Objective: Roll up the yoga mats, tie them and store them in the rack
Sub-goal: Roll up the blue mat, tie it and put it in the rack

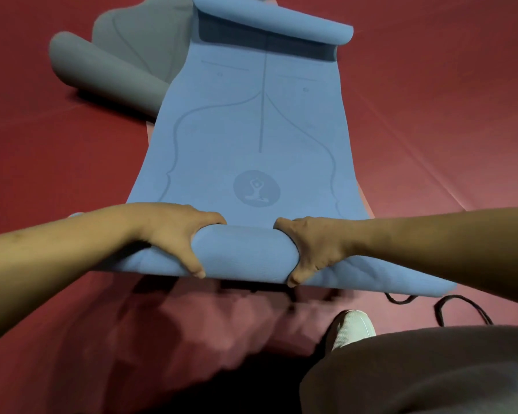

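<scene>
Red padded floor, seamed panels, all round me.

Long blue foam yoga mat lies flat on it, running straight away from me. Printed centre line, curved guide lines and a round seated-figure emblem face up. Near end is wound into a thick roll lying crosswise just in front of me. Far end is curled over into a smaller roll of its own.

My left hand grips the near roll, fingers curled over the top and far side, thumb hooked down the near face. My right hand does the same further along, thumb tip low on the near face. Bare stretch of roll between the two hands. Both forearms cross the roll's outer ends and hide them.

Thin pink edge shows along the blue mat's right side; cannot tell what it belongs to.

Grey foam yoga mat lies beyond on the left, partly rolled, its flat part tucked under the blue one's edge.

Thin black cord lies looped on the floor by the roll's right end. My white shoe and dark trouser leg are nearest, lower right.
</scene>
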The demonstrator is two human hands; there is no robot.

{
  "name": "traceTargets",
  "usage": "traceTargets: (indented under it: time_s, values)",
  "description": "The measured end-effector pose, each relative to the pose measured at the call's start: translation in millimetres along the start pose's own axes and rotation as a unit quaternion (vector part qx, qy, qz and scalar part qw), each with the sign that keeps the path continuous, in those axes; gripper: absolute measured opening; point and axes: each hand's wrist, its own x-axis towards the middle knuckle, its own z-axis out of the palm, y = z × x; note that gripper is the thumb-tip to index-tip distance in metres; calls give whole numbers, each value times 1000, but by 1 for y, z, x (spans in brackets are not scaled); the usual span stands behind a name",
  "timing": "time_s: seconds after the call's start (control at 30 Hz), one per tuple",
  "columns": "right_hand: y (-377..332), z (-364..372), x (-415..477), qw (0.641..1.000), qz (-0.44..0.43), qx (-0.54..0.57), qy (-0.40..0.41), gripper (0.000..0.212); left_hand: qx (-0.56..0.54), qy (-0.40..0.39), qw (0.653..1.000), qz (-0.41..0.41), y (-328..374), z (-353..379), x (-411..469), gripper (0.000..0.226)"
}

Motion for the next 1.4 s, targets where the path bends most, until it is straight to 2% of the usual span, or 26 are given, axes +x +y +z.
traceTargets:
  time_s: [0.07,0.13,0.2,0.3,0.4,0.5,0.57,0.63,0.7,0.77,0.83,0.87,0.97,1.07,1.13,1.2,1.3,1.4]
  values:
    - [9,-4,-2,998,13,58,-35,69,103,61,992,36,4,9,-1,97]
    - [16,-9,-4,990,18,124,-66,65,268,143,951,54,12,22,-3,117]
    - [18,-11,-2,980,20,173,-93,60,340,161,926,12,18,29,-3,128]
    - [11,-14,1,981,26,157,-113,59,264,124,956,-23,18,29,-1,114]
    - [-1,-26,-1,991,28,85,-99,74,112,54,992,-33,14,22,3,97]
    - [-11,-30,-3,998,14,-33,-55,99,-45,11,999,-22,9,11,7,88]
    - [-13,-22,0,996,7,-88,-25,104,-106,-12,994,-15,5,4,8,83]
    - [-10,-12,1,998,-1,-64,-14,92,-105,-37,994,-20,5,2,9,80]
    - [-3,-10,-2,1000,6,-3,-23,79,-41,-13,999,-9,9,5,8,87]
    - [5,-13,-6,997,15,73,-29,72,113,75,991,15,16,10,5,101]
    - [11,-17,-7,991,16,128,-36,71,290,147,946,13,27,15,2,119]
    - [12,-18,-7,989,15,144,-43,71,327,159,932,4,30,15,2,123]
    - [11,-20,-6,987,19,147,-66,71,288,146,947,-2,32,11,5,113]
    - [16,-27,-8,991,38,110,-67,83,189,86,978,-13,21,2,12,105]
    - [25,-28,-11,996,45,42,-57,98,69,32,997,-27,10,-7,13,97]
    - [32,-23,-15,997,63,-29,-30,105,-39,-13,999,-23,-5,-11,14,90]
    - [37,-8,-18,998,56,-33,0,83,-97,-64,993,-10,-13,-14,18,89]
    - [40,-5,-20,996,69,44,-42,68,-11,-74,997,-5,-6,-17,21,98]
